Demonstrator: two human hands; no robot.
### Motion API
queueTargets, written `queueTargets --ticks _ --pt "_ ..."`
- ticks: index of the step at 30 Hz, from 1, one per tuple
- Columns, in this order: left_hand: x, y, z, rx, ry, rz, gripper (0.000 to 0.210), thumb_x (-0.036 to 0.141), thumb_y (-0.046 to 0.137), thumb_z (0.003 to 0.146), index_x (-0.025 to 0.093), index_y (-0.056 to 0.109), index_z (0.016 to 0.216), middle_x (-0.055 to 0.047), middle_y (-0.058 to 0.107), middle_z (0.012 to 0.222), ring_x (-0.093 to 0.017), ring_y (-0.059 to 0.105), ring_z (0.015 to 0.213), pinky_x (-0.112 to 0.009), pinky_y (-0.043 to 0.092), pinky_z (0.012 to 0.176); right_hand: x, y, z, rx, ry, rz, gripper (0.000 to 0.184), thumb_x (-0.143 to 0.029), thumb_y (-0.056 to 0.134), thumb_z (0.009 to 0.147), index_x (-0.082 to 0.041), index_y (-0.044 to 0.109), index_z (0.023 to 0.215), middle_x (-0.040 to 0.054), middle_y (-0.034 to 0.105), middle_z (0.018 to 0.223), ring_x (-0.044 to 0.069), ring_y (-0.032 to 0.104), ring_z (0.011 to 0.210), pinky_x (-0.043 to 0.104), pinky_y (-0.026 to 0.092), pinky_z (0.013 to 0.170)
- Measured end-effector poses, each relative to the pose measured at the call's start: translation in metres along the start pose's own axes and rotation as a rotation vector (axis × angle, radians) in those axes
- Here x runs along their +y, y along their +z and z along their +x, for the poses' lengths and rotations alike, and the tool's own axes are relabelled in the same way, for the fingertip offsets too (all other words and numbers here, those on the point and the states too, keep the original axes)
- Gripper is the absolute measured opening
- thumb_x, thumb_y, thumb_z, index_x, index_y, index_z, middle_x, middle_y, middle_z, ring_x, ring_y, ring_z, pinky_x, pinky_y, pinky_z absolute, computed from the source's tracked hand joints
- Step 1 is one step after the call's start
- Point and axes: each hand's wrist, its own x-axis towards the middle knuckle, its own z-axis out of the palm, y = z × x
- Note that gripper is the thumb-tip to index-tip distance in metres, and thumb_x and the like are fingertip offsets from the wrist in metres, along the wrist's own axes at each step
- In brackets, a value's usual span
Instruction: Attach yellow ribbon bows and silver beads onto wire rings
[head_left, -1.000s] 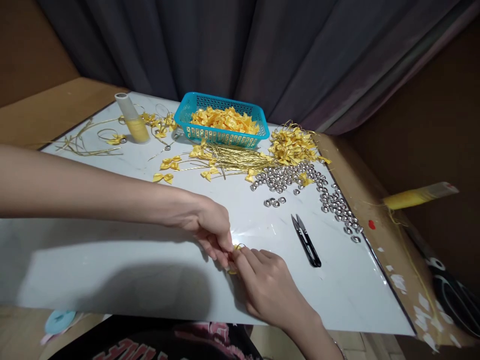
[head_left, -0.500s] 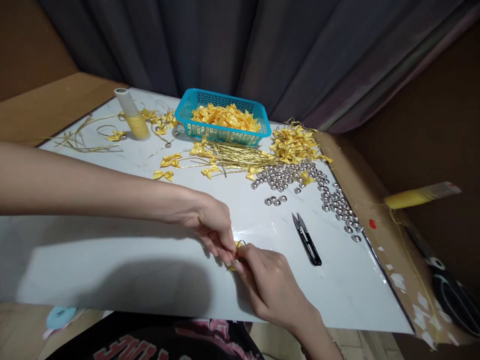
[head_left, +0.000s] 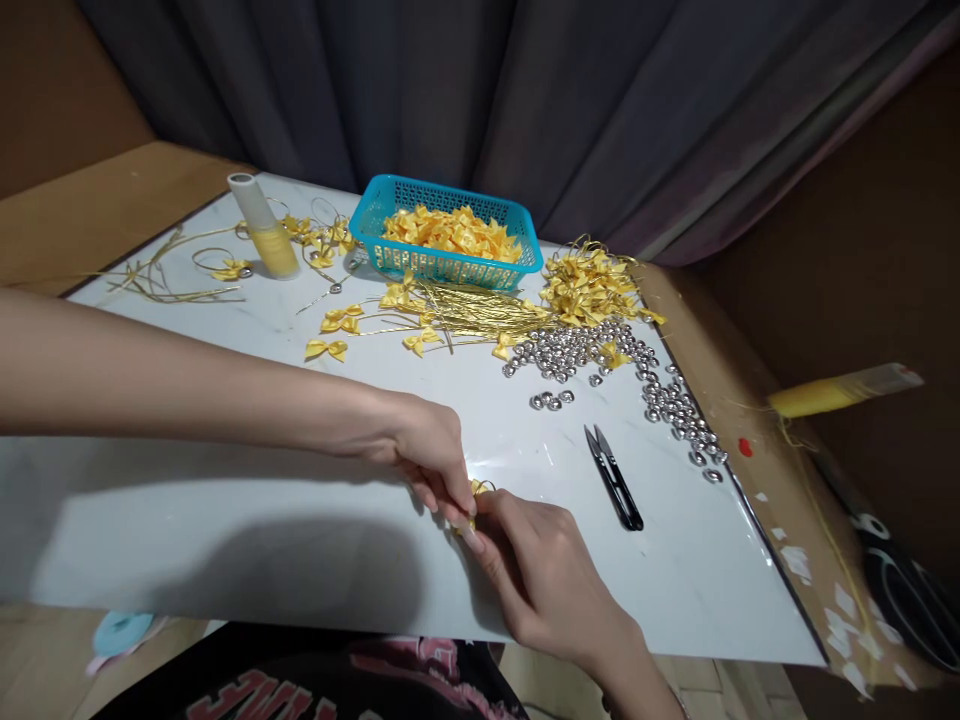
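Close to the table's front edge, my left hand and my right hand meet fingertip to fingertip. Between them they pinch a small yellow ribbon bow with a thin loop of cord showing above it. Fingers cover most of the bow, so how the cord runs through it is hidden. Black thread snips lie to the right of my right hand, blades pointing away from me. Beyond my hands several silver beads sit in a small group.
A blue basket of yellow bows stands at the back. Gold cords, a heap of finished-looking bows and many silver beads lie beside it. A yellow thread spool stands left. Black-handled scissors are at the far right.
My fingertips have shifted slightly around the bow, and the left fingers now sit a little higher and closer together. Everything else on the table stays put.
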Motion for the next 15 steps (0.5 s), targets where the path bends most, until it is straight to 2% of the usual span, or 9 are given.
queueTargets --ticks 8,15 --pt "-0.0056 0.0088 -0.0001 0.094 0.107 0.047 0.014 0.007 0.062 0.065 0.012 0.067 0.054 0.001 0.061 0.048 -0.01 0.057 0.054 -0.025 0.049 0.063 -0.0091 -0.0005 -0.003 -0.026 0.088 0.019 0.016 -0.023 0.038 0.089 -0.016 0.052 0.091 0.0029 0.059 0.07 0.015 0.049 0.054 0.029 0.036 0.05" --pt "-0.0048 0.0054 0.0018 0.051 0.117 0.038 0.009 0.008 0.062 0.061 0.011 0.069 0.055 -0.003 0.067 0.054 -0.012 0.061 0.059 -0.026 0.049 0.066 -0.0059 -0.0091 -0.006 -0.079 0.175 0.122 0.013 -0.02 0.039 0.09 -0.018 0.051 0.092 0.0014 0.06 0.073 0.013 0.05 0.058 0.029 0.039 0.054"
